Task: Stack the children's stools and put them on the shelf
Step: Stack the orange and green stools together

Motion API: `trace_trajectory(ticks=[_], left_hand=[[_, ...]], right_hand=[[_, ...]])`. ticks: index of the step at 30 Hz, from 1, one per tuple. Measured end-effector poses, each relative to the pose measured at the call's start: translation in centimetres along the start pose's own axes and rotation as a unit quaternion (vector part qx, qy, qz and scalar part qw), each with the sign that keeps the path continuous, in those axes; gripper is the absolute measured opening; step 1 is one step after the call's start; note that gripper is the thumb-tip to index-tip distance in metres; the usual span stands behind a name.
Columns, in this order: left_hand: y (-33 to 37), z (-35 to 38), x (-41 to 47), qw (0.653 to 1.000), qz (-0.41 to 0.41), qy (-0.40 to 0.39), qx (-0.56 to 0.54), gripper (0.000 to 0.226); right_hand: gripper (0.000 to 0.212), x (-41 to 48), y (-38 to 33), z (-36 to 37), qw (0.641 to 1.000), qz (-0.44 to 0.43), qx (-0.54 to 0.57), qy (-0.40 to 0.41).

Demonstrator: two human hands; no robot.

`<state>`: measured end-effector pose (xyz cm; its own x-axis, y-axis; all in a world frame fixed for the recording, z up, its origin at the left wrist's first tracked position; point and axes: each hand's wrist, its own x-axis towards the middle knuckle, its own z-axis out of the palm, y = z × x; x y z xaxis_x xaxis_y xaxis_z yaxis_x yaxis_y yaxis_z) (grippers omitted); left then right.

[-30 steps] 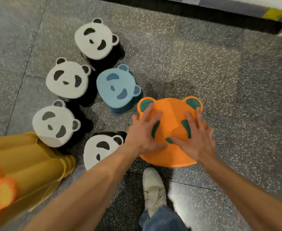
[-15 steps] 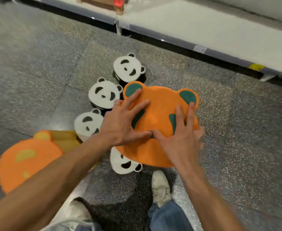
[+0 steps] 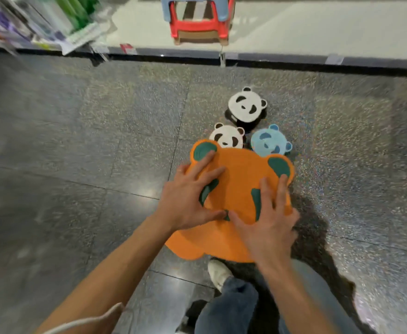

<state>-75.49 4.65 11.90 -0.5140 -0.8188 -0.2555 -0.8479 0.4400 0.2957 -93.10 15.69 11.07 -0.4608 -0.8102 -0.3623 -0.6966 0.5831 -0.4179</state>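
An orange panda-face stool (image 3: 238, 172) with dark green ears and eye patches is lifted above the floor, seat up. My left hand (image 3: 190, 196) grips its left side with fingers spread over the seat. My right hand (image 3: 267, 222) grips its right side the same way. Beyond it on the floor stand two white panda stools (image 3: 247, 104) (image 3: 226, 138) and a light blue panda stool (image 3: 267, 143); the nearer white one and the blue one are partly covered by the orange seat. The low white shelf (image 3: 294, 27) runs across the top.
A stack of red and blue plastic stools (image 3: 197, 20) stands on the shelf at top centre. Packaged goods (image 3: 53, 22) hang or lean at the top left. My shoe (image 3: 218, 273) and jeans leg are below the orange stool. Grey speckled floor spreads left and right.
The orange stool has risen higher in both hands and the view has tilted up toward the shelf. The other orange stool and yellow stools at the left are out of view.
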Motion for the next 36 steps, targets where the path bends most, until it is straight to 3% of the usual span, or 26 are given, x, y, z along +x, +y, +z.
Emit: trace_trajectory(ticks=[4,10,19,24,28,32,36], left_hand=[[-2.9,0.0,-1.6,0.999,0.042,-0.004,-0.003,0.108],[-5.8,3.7,-3.7,0.999,0.02,-0.038,-0.025,0.105],[-16.0,10.2,-1.9,0.982,0.152,-0.114,0.001,0.094],[-21.2,15.6,-1.1,0.973,0.145,-0.177,0.029,0.097],[-23.4,20.5,-1.3,0.955,0.15,-0.243,0.085,0.097],[-20.9,21.2,-2.0,0.946,0.107,-0.276,0.135,0.09],[-18.6,20.2,-2.4,0.917,0.05,-0.379,0.111,0.084]], right_hand=[[0.114,-3.1,-1.3,3.4,0.998,0.027,0.033,-0.034],[0.113,-5.3,-2.3,7.7,0.986,0.114,0.063,-0.1],[0.108,-8.9,-5.9,21.8,0.965,0.228,0.119,-0.054],[0.112,-8.1,-6.5,29.9,0.96,0.245,0.128,-0.034],[0.1,-5.4,-4.2,32.9,0.97,0.201,0.082,-0.107],[0.067,-3.0,-1.3,30.1,0.956,0.188,0.021,-0.224],[0.08,0.1,-0.1,26.0,0.915,0.159,0.081,-0.361]])
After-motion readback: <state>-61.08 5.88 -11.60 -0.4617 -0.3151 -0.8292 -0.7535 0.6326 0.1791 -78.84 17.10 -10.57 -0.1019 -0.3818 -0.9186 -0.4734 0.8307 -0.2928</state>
